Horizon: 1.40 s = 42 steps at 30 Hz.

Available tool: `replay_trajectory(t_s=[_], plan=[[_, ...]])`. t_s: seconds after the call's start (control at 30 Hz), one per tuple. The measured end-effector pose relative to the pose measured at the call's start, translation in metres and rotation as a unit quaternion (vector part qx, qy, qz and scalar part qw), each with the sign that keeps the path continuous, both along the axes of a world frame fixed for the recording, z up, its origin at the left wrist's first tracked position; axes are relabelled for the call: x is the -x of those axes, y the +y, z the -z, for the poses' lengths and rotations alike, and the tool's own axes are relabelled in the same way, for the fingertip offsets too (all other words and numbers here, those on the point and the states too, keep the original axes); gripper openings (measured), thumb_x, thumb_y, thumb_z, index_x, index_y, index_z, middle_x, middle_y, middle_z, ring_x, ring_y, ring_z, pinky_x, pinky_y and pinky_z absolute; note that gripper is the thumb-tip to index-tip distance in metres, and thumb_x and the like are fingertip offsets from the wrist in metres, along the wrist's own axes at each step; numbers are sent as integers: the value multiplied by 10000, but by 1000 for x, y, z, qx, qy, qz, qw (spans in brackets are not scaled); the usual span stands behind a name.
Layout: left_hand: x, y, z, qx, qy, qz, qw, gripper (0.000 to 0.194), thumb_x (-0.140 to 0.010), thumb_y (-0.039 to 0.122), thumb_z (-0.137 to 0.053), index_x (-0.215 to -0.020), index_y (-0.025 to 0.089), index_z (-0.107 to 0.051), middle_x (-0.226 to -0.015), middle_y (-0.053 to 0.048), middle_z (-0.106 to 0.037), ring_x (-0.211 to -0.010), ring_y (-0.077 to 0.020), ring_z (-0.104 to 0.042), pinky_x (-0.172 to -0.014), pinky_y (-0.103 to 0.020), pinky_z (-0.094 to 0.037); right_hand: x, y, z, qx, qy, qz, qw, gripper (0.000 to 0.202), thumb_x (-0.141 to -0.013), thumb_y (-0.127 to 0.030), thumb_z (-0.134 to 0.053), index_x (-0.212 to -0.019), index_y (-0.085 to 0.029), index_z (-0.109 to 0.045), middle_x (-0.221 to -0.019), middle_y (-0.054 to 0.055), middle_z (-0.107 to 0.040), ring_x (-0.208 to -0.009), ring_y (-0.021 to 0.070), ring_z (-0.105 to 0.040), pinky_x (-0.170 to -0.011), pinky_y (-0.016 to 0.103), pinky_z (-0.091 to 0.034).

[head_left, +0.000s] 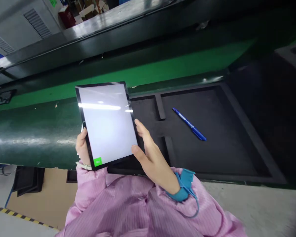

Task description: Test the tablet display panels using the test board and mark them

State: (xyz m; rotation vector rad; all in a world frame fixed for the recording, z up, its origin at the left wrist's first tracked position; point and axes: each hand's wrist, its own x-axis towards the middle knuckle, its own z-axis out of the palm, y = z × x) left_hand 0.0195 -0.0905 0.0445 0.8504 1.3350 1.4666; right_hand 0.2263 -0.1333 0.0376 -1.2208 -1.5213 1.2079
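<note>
A tablet (108,125) with a black frame and a lit, nearly white screen is held up in front of me, slightly tilted. A small green box shows at the screen's lower left corner, and bright light reflections cross its upper part. My left hand (83,148) grips the lower left edge, its thumb at the frame and its other fingers hidden behind. On the right side, my right hand (154,161) holds the edge, thumb on the lower right of the screen and fingers along the side. A teal wrist strap (185,186) with a cord circles my right wrist.
Below the tablet lies a black divided tray (236,131) with a blue pen (189,124) in its right compartment. A green bench surface (34,131) runs across. Another dark device (5,97) lies far left. Black trays (28,179) sit low at the left.
</note>
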Motion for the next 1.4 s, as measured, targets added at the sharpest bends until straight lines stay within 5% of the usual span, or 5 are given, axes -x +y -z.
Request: replay_trajectory(t_s=[0.3,0.47,0.73,1.03,1.4], plan=[[-45,-3,14,41,-166,27,985,626,-891,723,-440,-1183,244,-719,-1143,-57,-772,-1211,-331,-674,-1010,-494,-567,-22,-20,12,-130,-238,37,962,736,-946,-658,-491,-1597,-367,-309,-1513,148,-384,-1426,407,-380,-1161,744,-297],[-38,-5,22,50,-161,60,984,575,-885,716,-453,-1110,269,-736,-1065,-39,-783,-1150,-337,-705,-980,-506,-578,-37,-2,-9,-207,-269,70,938,1078,-834,-686,-659,-1651,-274,-90,-1679,179,-174,-1534,458,-217,-1203,719,-254],[-43,-8,29,23,-124,89,988,602,-892,703,-448,-1239,276,-693,-1193,-41,-756,-1339,-330,-592,-1057,-500,-542,-2,50,-38,-264,-255,-46,929,1097,-631,-480,-929,-1566,-305,-382,-1699,66,-204,-1589,405,-136,-1295,659,-173],[-40,-7,31,49,-91,95,990,638,-882,711,-470,-1274,252,-677,-1232,-71,-744,-1370,-317,-565,-1088,-454,-527,6,38,-19,-284,-295,-32,912,364,-944,-360,-644,-1274,-211,-683,-1412,115,-632,-1376,316,-558,-1195,552,-451],[-33,-9,38,28,-105,71,992,662,-902,741,-386,-1323,304,-651,-1395,-22,-670,-1315,-327,-611,-1006,-492,-570,-17,4,-5,-379,-304,54,872,417,-940,-436,-626,-1316,-255,-644,-1412,101,-625,-1360,359,-520,-1079,586,-499]])
